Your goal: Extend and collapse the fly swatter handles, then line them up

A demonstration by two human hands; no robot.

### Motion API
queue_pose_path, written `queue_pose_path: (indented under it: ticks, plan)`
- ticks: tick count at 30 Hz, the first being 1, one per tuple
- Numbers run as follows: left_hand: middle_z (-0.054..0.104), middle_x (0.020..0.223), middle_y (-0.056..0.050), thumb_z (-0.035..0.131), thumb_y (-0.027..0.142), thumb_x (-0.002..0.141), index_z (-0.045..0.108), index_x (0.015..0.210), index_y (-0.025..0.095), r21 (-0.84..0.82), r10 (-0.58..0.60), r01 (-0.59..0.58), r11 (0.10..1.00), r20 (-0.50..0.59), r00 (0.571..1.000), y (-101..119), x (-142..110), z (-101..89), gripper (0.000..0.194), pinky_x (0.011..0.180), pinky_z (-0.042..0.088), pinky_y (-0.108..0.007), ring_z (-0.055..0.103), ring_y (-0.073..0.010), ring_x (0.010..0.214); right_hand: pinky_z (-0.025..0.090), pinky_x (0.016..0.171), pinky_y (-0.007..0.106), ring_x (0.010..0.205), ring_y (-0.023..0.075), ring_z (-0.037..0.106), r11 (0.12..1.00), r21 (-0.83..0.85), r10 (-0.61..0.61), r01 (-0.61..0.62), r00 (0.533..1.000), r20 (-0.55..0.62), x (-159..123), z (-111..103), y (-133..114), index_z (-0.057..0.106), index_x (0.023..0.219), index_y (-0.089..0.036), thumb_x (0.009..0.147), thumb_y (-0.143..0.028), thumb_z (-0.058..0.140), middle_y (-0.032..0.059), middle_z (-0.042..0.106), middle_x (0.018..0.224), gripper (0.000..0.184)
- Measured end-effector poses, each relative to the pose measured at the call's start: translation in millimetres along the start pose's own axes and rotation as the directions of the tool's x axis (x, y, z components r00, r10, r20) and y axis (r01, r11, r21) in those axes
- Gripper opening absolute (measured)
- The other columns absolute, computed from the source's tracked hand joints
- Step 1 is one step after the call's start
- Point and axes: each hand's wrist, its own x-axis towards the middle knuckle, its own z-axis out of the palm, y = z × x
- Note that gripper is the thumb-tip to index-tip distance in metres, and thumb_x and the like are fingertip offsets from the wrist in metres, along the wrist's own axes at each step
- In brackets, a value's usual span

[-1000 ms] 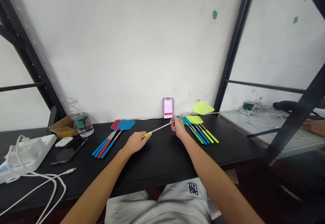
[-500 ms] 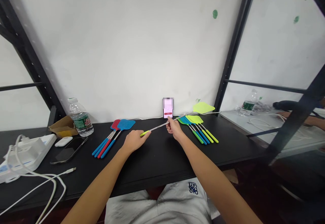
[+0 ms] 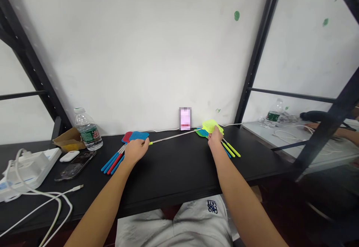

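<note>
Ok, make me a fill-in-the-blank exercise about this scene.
The left hand grips the lime-yellow, metal-shafted fly swatter by its plastic ____. The hand at that swatter's mesh head is the ____ one. Among blue plastic handles near the left hand lies one ____ handle.

Handle; right; red.

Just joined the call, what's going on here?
A yellow-green fly swatter is held across a black table: the person's left hand grips the handle, the right hand touches the head. Blue and red swatters lie beside the left hand; blue, green and yellow-green swatters by the right. A lit smartphone stands behind.
</note>
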Motion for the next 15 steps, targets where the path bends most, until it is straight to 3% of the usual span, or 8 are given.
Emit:
queue_pose_path:
  ticks: [9,15]
  plan:
    - [0.068,0.072,-0.011,0.027,0.048,0.087,0.071,0.07,0.018,0.075,-0.092,0.094,0.993,-0.036,0.995,0,-3,-5.7,0.056,0.061,0.037,-0.029,0.062,-0.0258,0.075,0.024,0.028,0.018,0.038,0.0063,0.029,0.995,-0.037,-0.087,0.089,0.994,0.06,-8,1,6,0.036,0.072,-0.022,0.082,-0.025,0.058,-0.0091,0.03,0.05,0.025]
    - [0.067,0.069,-0.01,0.029,0.046,0.087,0.071,0.067,0.019,0.044,-0.1,0.103,0.994,-0.056,0.993,5,-5,-6.0,0.054,0.06,0.036,-0.028,0.061,-0.0252,0.072,0.024,0.029,0.019,0.039,0.0062,0.029,0.975,-0.065,-0.193,0.212,0.955,0.226,-22,3,13,0.033,0.069,-0.023,0.08,-0.027,0.063,-0.0095,0.029,0.049,0.032]
